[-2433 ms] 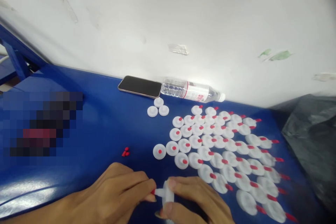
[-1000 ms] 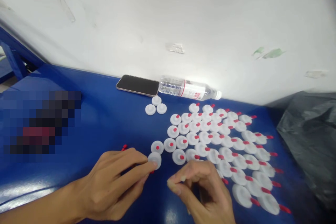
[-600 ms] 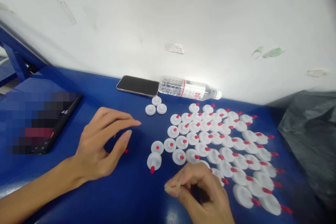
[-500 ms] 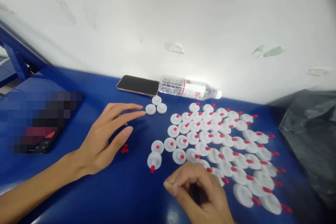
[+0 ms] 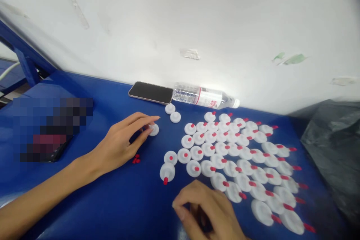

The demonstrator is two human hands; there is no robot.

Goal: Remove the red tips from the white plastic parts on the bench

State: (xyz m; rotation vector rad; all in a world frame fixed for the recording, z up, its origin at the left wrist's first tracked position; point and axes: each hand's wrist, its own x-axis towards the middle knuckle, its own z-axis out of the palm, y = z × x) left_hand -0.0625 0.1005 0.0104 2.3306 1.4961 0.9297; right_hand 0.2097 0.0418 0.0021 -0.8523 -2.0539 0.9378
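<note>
My left hand (image 5: 123,137) pinches a round white plastic cap (image 5: 154,130) between thumb and fingers, just above or on the blue table. Two plain white caps (image 5: 175,117) lie beyond it, and a few tiny red tips (image 5: 136,159) lie below its thumb. At the bottom centre my right hand (image 5: 206,210) is closed, thumb against forefinger; whatever is in that pinch, if anything, is hidden. Nearest to it, rows of white caps with red tips (image 5: 219,182) spread to the right. One white cap with a red tip (image 5: 167,172) lies between the hands.
A phone (image 5: 152,92) and a clear water bottle (image 5: 205,96) lie along the white wall (image 5: 157,26). A blurred-out device (image 5: 56,131) is on the left of the blue table (image 5: 112,202). Dark plastic sheeting (image 5: 334,157) hangs at the right.
My left hand has moved slightly right and closed on one of three plain white caps, drawing it towards me. My right hand stays closed in nearly the same place.
</note>
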